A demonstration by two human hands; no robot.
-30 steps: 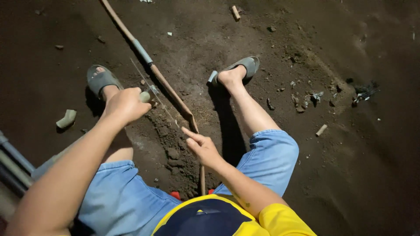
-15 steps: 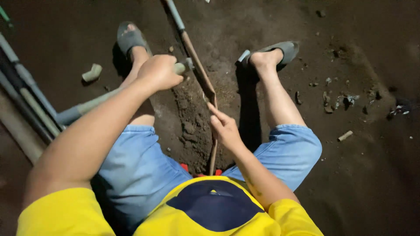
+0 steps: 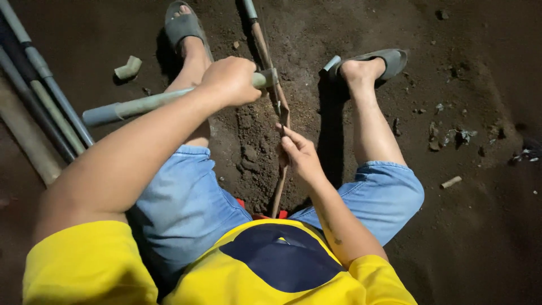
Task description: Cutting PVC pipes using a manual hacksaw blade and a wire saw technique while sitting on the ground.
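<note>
- My left hand (image 3: 232, 79) gripped the long pale green plastic pipe (image 3: 141, 104), which had swung nearer my left knee than half a second before.
- My right hand (image 3: 299, 155) pinched the thin brown wooden stick (image 3: 280, 107) standing in the loose dark soil (image 3: 254, 152) between my legs, as before.
- My grey sandals (image 3: 182, 25) had not shifted.

The person sits with both legs spread wide and the knees bent outward. The left arm is stretched far forward, almost straight, and the left hand (image 3: 230, 80) is closed in a firm fist with the knuckles up and the back of the hand toward the camera. The right arm is bent at the elbow and stays nearer to the body. The right hand (image 3: 299, 155) is half closed, with the fingers (image 3: 289, 137) pointing forward and pinched together.
</note>
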